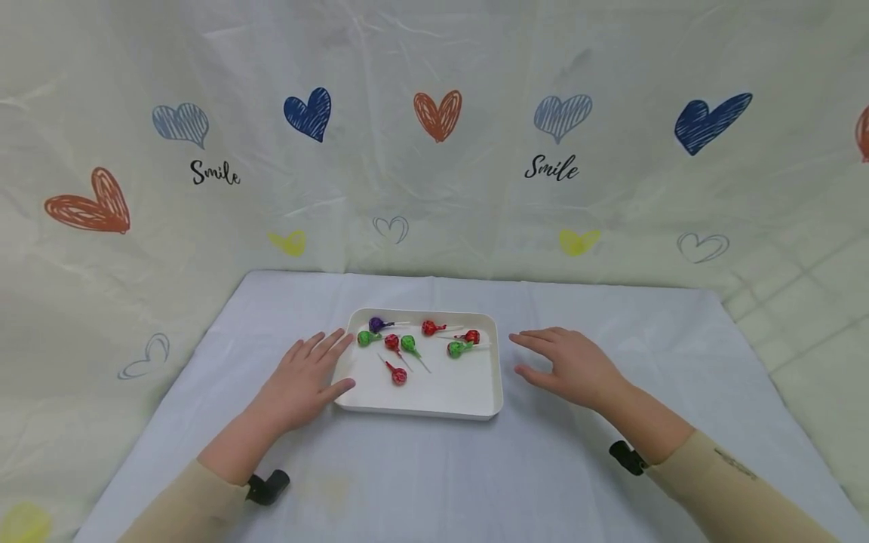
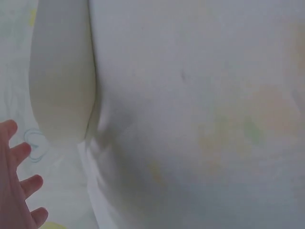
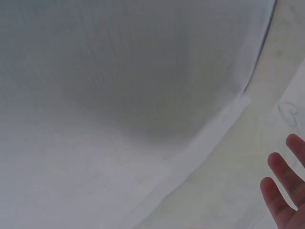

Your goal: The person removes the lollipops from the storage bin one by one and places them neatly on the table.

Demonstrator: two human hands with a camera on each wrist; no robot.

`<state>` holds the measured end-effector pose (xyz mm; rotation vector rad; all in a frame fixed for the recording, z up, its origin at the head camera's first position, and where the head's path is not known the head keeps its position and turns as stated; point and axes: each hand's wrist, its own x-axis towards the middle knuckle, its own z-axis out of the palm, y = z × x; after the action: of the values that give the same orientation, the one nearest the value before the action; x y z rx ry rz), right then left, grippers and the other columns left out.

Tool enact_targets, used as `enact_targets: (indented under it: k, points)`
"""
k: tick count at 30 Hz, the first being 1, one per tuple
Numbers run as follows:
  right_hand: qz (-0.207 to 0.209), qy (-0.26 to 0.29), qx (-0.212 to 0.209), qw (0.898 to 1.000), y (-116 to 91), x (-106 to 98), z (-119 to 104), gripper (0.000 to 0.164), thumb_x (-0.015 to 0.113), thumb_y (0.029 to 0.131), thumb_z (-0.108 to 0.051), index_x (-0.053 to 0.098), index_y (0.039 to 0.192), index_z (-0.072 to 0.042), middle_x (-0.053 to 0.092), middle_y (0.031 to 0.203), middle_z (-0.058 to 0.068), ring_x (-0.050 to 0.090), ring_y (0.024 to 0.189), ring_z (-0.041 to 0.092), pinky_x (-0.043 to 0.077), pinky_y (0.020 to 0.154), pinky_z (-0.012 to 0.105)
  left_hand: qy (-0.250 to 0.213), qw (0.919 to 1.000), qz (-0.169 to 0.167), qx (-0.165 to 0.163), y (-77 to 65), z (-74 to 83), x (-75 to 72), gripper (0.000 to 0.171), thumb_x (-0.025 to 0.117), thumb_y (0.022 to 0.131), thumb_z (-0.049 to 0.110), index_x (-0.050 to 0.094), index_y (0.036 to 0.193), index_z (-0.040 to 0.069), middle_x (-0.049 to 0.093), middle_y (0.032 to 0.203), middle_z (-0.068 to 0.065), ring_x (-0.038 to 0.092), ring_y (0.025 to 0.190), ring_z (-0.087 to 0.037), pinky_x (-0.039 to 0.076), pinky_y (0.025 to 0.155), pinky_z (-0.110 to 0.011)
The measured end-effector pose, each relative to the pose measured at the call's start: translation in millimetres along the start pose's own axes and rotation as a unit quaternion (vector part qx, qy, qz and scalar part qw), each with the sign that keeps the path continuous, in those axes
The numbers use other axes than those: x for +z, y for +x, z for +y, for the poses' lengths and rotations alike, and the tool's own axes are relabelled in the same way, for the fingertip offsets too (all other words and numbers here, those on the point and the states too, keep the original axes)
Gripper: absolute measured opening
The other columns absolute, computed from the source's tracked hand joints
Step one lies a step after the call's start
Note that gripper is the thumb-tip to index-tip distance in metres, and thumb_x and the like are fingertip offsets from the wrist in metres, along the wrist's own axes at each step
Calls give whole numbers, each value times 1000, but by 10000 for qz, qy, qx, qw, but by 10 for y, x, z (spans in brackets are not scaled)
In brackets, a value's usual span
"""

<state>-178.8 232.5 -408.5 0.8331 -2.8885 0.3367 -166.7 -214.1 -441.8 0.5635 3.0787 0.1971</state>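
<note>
A white rectangular tray [image 1: 448, 392] lies on the table, with several wrapped lollipops in its back and left parts. Among them are a purple lollipop [image 1: 376, 324], a green lollipop [image 1: 454, 349] at the right and a red lollipop [image 1: 399, 375] nearest the front. My left hand [image 1: 299, 388] is at the tray's left side, fingers extended and thumb overlapping the rim in the head view. To the right of the tray, my right hand [image 1: 575, 369] is held apart from it, fingers extended and holding nothing. Each wrist view catches only some fingers of its hand.
A white cloth [image 1: 434, 483] covers the table. Behind it hangs a pale curtain [image 1: 434, 181] printed with hearts and "Smile". Black wrist cameras are strapped on the left wrist [image 1: 268, 488] and right wrist [image 1: 627, 458].
</note>
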Motion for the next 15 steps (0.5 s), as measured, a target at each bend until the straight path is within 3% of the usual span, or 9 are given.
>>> enact_targets:
  k: [15]
  points:
    - [-140, -9, -137, 9998, 295, -40, -92, 52, 68, 92, -43, 61, 138, -20, 64, 132, 5, 58, 121, 30, 48, 99, 52, 20, 9992, -398, -34, -47, -117, 106, 86, 52, 93, 65, 23, 159, 20, 19, 165, -6, 18, 149, -38, 13, 118, -61]
